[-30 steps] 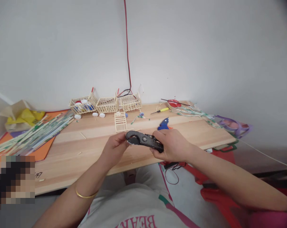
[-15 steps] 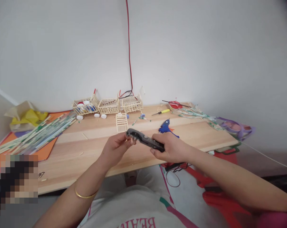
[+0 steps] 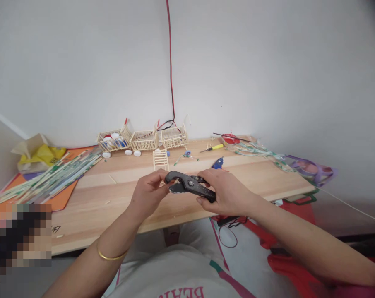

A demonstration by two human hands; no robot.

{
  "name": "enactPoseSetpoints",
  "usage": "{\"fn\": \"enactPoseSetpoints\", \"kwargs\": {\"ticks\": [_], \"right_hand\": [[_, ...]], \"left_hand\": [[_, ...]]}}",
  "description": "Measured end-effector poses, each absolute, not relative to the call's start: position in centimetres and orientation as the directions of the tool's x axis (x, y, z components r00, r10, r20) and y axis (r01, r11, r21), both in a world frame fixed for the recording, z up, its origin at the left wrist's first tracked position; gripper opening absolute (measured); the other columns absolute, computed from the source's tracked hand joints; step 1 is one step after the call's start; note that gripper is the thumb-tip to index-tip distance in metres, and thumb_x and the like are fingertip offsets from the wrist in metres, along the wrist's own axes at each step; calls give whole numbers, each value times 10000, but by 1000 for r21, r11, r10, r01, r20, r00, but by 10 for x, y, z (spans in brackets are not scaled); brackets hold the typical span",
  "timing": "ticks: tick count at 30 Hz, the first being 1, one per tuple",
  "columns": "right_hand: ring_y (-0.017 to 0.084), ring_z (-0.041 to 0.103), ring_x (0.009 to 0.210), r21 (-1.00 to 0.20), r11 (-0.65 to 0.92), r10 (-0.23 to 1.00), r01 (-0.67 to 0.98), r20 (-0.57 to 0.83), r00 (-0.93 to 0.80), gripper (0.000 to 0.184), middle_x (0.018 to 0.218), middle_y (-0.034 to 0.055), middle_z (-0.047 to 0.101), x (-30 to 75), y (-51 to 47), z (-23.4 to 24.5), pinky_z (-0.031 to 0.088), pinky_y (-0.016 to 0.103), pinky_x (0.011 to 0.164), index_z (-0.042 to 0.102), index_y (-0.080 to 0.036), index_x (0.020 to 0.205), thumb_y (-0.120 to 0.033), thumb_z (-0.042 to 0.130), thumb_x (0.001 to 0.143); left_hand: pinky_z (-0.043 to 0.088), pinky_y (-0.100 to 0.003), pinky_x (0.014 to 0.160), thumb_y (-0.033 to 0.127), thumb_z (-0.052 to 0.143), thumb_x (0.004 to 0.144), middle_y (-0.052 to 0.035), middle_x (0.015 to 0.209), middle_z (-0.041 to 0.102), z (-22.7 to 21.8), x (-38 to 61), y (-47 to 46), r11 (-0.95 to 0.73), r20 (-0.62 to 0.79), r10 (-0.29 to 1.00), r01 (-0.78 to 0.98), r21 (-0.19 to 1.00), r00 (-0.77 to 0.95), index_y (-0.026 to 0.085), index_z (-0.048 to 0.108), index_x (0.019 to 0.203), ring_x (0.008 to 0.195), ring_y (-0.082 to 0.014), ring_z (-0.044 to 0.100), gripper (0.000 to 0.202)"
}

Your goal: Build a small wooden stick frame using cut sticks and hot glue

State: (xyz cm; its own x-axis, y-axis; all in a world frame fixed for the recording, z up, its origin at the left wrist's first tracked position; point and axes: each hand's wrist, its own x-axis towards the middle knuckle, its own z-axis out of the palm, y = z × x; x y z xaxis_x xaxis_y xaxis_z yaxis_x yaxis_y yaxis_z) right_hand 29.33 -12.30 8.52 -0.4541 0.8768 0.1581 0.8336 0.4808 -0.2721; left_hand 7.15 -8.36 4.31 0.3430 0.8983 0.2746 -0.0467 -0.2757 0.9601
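Cutting step in hand, I'd judge: the black cutter (image 3: 192,185) is up off the wooden table (image 3: 119,225) with its curved jaws parted. My right hand (image 3: 226,191) is wrapped round the handles, at the end away from the jaws. My left hand (image 3: 148,194) has thumb and fingers drawn together right at the jaw tips; whether they pinch a bit of stick I can't tell, since the fingers and cutter cover that spot.

Next move, as I read it, calls for a steady left hand, fingertips kept out of the bite, then a firm squeeze from the right. Main risk: a nipped fingertip or a crooked cut.

Placement: the cutter bridges the two hands, jaws toward the left, above the near part of the table. Just beyond the jaws lies a ladder-like stick frame (image 3: 160,160); the blue glue gun (image 3: 217,163) is behind the right hand, partly hidden by it. Farther back, near the wall: three stick carts (image 3: 143,140) in a row, and to their right a yellow-handled screwdriver (image 3: 216,147). Off left, well apart from the hands, a heap of sticks (image 3: 51,178) lies over an orange sheet (image 3: 65,194).
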Motion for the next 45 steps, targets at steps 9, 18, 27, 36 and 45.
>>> {"fn": "enactPoseSetpoints", "kwargs": {"ticks": [9,18,27,36,45], "right_hand": [[189,589,724,-187,468,883,864,130,-451,256,795,51,635,292,-122,86,333,249,593,553,-179,923,-355,554,738],[197,603,726,-119,477,874,871,167,-456,250,778,60,648,290,-122,82,329,255,599,551,-170,896,-371,522,752],[185,601,661,-63,488,861,871,197,-469,232,734,50,652,291,-119,76,311,255,570,549,-173,880,-352,509,739],[165,560,567,-41,462,883,886,122,-454,252,666,50,633,289,-117,69,266,252,526,547,-158,843,-388,485,760],[113,437,552,-447,343,936,826,233,-262,164,608,-33,470,305,-105,86,310,215,531,471,-193,748,-342,442,811]], "left_hand": [[447,-276,750,226,671,724,-37,787,663,45,68,-83,-299,274,895,16,954,351,153,678,783,771,-167,575,94],[452,-282,761,183,627,750,-35,811,666,43,67,-84,-338,297,885,55,940,359,155,662,812,791,-169,587,77],[462,-300,798,183,605,771,-47,891,696,39,69,-86,-347,306,877,46,937,370,170,661,884,844,-181,611,127],[459,-318,816,245,629,767,-43,859,683,37,72,-86,-304,264,898,63,951,351,167,660,875,850,-188,602,137],[459,-263,709,278,650,756,-31,766,652,46,72,-85,-326,298,907,49,944,296,161,654,742,736,-144,570,117]]}}
